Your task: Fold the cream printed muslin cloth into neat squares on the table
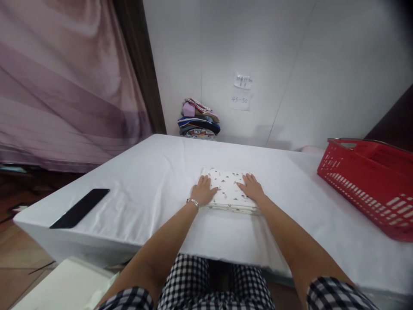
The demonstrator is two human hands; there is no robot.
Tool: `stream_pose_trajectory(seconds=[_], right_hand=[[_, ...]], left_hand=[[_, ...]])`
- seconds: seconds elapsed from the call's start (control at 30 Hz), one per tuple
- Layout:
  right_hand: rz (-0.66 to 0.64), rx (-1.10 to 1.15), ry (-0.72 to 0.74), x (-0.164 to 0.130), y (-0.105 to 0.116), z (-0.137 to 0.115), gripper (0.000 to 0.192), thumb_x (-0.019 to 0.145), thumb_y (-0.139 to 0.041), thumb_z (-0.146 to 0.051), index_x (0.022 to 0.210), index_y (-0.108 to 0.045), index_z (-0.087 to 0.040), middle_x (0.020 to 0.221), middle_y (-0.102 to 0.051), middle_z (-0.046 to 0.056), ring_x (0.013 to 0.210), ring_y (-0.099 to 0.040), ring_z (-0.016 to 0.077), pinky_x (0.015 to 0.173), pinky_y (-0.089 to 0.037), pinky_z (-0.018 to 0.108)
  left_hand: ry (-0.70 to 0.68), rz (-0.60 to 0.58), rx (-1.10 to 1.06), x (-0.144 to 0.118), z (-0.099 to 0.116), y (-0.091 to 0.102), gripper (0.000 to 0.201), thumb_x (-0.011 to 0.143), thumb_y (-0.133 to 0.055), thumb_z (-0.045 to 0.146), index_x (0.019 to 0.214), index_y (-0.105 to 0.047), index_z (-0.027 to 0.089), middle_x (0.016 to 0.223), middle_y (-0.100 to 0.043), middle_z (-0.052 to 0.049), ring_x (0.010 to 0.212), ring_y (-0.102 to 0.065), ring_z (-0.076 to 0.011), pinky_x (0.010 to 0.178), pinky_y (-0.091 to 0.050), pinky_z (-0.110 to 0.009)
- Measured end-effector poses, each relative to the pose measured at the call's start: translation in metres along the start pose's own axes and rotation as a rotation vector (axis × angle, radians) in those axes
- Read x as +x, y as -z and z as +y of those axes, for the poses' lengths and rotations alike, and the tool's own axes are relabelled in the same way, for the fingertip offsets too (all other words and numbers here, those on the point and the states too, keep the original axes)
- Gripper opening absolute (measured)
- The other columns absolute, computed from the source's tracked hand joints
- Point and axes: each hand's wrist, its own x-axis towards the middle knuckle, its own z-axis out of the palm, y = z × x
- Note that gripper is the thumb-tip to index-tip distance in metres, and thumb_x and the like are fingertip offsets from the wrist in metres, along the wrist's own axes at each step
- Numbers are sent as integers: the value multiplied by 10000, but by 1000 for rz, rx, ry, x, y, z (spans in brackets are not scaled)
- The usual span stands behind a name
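Observation:
A folded white cloth [227, 189] with small printed figures lies in several layers near the front of the white-covered table [174, 172]. Flat on its left side rests my left hand [203, 190], fingers stretched out and a bracelet at the wrist. My right hand [252, 188] lies on the cloth's right side, its fingers likewise extended. Neither hand grips the fabric; both palms press down on top. The kind of garment or linen cannot be made out from the folded shape.
A red plastic basket [364, 181] stands at the table's right. Toward the left front edge lies a flat black object [80, 208]. Folded clothes [199, 120] are stacked at the back against the wall, which bears paper notes [240, 101]. A pinkish curtain [64, 86] hangs at left.

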Motion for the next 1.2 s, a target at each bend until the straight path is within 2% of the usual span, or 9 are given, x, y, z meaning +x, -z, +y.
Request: stream_pose_trajectory(seconds=[0.17, 0.3, 0.5, 0.67, 0.83, 0.97, 1.03, 1.13, 1.2], right_hand=[[36, 73, 30, 4, -9, 12, 631, 897, -383, -498, 1420, -364, -146, 1537, -213, 104, 1425, -103, 280, 1126, -203, 436], [50, 180, 32, -2, -12, 24, 548, 882, -427, -427, 1363, -457, -167, 1508, -290, 104, 1416, -168, 273, 1126, -214, 466], [184, 495, -36, -59, -34, 45, 503, 787, -554, -468, 1236, -594, -244, 1451, -397, 89, 1303, -411, 294, 1051, -363, 473], [378, 629, -39, -92, -55, 51, 444, 736, -593, -424, 1129, -667, -232, 1369, -491, 105, 1204, -512, 304, 979, -435, 468], [516, 687, -137, -38, -10, 67, 346, 644, -567, -257, 939, -710, -149, 1181, -620, 129, 1066, -592, 293, 897, -482, 426], [698, 635, -186, 7, 34, 72, 367, 663, -528, -254, 968, -689, -128, 1235, -587, 130, 1189, -485, 303, 1008, -367, 477], [660, 647, -149, 6, 38, 62, 330, 672, -543, -278, 927, -700, -139, 1089, -664, 110, 1078, -559, 290, 949, -417, 466], [542, 722, -4, -25, 25, 35, 292, 706, -558, -325, 896, -709, -161, 931, -707, 73, 920, -622, 252, 860, -470, 417], [517, 729, 70, -54, 13, 18, 266, 736, -561, -349, 888, -709, -189, 911, -712, 53, 889, -629, 231, 843, -476, 392]], left_hand=[[18, 31, -14, 0, -1, -2, 636, 894, -286, 576, 1394, -365, 191, 1541, -216, -91, 1419, -112, -313, 1047, -307, -519], [49, 40, -27, -2, 1, 0, 596, 886, -325, 561, 1370, -395, 221, 1532, -250, -79, 1388, -199, -343, 1034, -314, -528], [136, 208, -83, -8, 0, 1, 405, 895, -374, 343, 1244, -516, 194, 1463, -362, -134, 1157, -508, -313, 894, -445, -465], [247, 229, -285, -7, -6, 3, 455, 834, -396, 178, 1268, -529, 148, 1236, -571, -177, 1130, -539, -302, 925, -428, -442], [271, 185, -375, -36, 40, -16, 513, 828, -424, 187, 1335, -459, 116, 1238, -577, -170, 1094, -573, -269, 901, -462, -383], [-10, 43, -642, -79, 85, -40, 481, 841, -518, 322, 1309, -501, 211, 1124, -654, -70, 935, -630, -182, 820, -513, -292], [-20, 21, -798, -89, 84, -42, 446, 852, -512, 308, 1287, -516, 210, 985, -686, -45, 808, -639, -159, 773, -526, -293], [44, 262, -758, -80, 56, -33, 352, 821, -517, 174, 1165, -591, 196, 1036, -660, -50, 834, -621, -151, 847, -509, -317], [-11, 390, -674, -65, 34, -25, 317, 821, -498, 131, 1110, -611, 193, 1092, -635, -60, 919, -608, -164, 898, -493, -341]])
